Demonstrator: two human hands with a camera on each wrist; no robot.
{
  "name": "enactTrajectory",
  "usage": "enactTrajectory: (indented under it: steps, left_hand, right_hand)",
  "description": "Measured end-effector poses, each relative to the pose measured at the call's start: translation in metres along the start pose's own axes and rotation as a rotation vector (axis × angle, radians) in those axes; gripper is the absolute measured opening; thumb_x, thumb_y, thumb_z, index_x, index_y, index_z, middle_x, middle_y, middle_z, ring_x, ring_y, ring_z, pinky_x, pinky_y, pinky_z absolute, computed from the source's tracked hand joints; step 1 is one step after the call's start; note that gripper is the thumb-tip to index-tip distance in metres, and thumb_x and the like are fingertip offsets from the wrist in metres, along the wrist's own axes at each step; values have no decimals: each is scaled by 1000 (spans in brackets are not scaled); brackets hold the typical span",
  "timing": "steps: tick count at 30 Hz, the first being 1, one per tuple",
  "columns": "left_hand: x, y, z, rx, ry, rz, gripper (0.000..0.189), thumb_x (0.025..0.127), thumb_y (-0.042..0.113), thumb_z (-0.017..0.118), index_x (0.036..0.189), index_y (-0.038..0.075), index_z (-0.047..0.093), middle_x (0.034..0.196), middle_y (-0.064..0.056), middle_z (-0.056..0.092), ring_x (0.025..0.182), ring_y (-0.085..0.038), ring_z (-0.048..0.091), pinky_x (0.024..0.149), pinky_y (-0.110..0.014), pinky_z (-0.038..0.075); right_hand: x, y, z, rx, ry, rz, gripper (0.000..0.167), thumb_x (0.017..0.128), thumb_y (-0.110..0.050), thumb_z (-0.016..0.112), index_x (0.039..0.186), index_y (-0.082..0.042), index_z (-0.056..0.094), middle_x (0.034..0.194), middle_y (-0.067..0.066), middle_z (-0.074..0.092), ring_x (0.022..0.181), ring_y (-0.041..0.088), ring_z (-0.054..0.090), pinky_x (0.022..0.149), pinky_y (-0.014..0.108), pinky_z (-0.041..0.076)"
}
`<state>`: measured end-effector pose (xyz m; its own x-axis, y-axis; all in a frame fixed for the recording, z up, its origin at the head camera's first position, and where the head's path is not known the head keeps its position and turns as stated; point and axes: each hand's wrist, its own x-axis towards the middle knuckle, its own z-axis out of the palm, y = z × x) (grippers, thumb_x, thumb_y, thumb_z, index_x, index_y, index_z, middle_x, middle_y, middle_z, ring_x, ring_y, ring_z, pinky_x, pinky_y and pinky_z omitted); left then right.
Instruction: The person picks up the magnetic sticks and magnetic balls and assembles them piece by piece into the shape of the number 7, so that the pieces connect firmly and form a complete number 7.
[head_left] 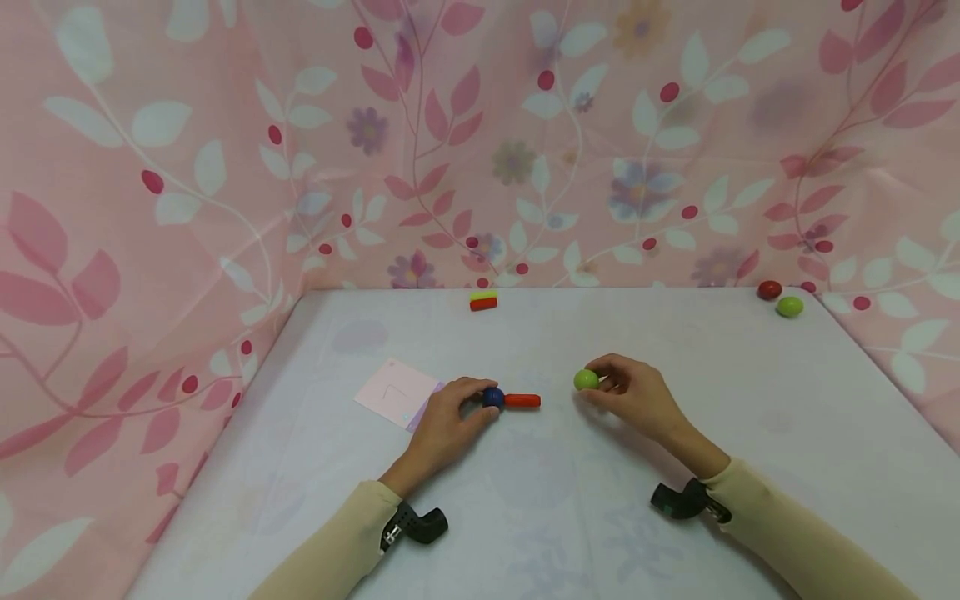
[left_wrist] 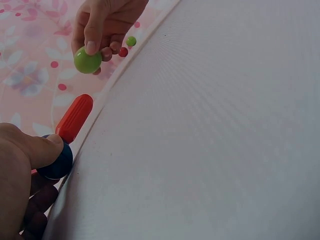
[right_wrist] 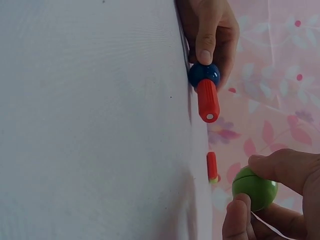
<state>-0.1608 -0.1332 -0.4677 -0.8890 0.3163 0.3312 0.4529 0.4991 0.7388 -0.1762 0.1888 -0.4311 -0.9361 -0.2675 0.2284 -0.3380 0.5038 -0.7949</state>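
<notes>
We put the middle of our clock on the red stick [head_left: 524, 401], with twelve o'clock at the far edge of the white table [head_left: 585, 517]. At nine o'clock, right up against the stick, is the blue ball [head_left: 492, 397]. The left hand [head_left: 446, 421] pinches that ball, so the stick pokes out toward three o'clock. On its free end we see a pale spot [right_wrist: 209, 116], maybe a magnet. Near three o'clock, a bit up toward two, the right hand [head_left: 637, 402] holds the green ball [head_left: 586, 380] with its thumb and fingers. There is a gap between that ball and the stick.

We think these toys are light and hard, and not likely to break. The balls are shiny and round, so they could slip or roll. A pinch on two sides, across the fattest part, looks best to us. The stick has long grooves, so we guess its middle is easier to grip.

We also see a pink card [head_left: 392, 390] at nine o'clock, a far red stick [head_left: 483, 304] beside a yellow stick [head_left: 483, 295] near eleven, and a dark red ball [head_left: 769, 290] with a far green ball [head_left: 791, 307] near two.
</notes>
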Motion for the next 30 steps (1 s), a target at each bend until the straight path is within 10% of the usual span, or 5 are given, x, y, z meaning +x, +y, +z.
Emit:
enactTrajectory:
  steps: [30]
  left_hand:
    - [0,-1,0,8,-2,3,38,95,13,79,132,9,71,122,1,69,113,-15,62,100,-41,50]
  right_hand:
    - [-1,-5,22,36,-66,-13,29,85,-8,86,111,-4,73,92,2,71,79,18,67,67,28,54]
